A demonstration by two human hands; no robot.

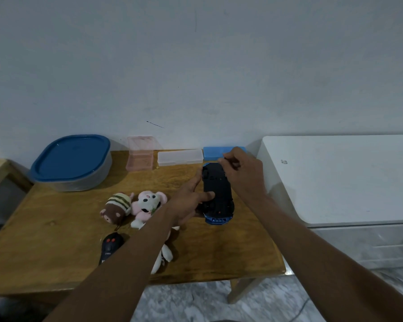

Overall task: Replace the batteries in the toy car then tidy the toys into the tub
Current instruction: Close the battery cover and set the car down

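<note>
Tub [79, 184] sits lidded at the desk's [56, 240] far left, well apart from the work. My left hand [189, 201] steadies the toy car [216, 189], thumb on its underside, fingers [197, 180] along its left flank. It lies belly-up, long axis running away from me. My right hand [242, 175] is nearer its far end, fingers bunched there; whether they pinch a tool I cannot tell.

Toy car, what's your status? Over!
Left hand grips blue toy car, black underside up. Right hand curled at its far end, contents unclear. Blue lid sits on grey plastic tub.
</note>
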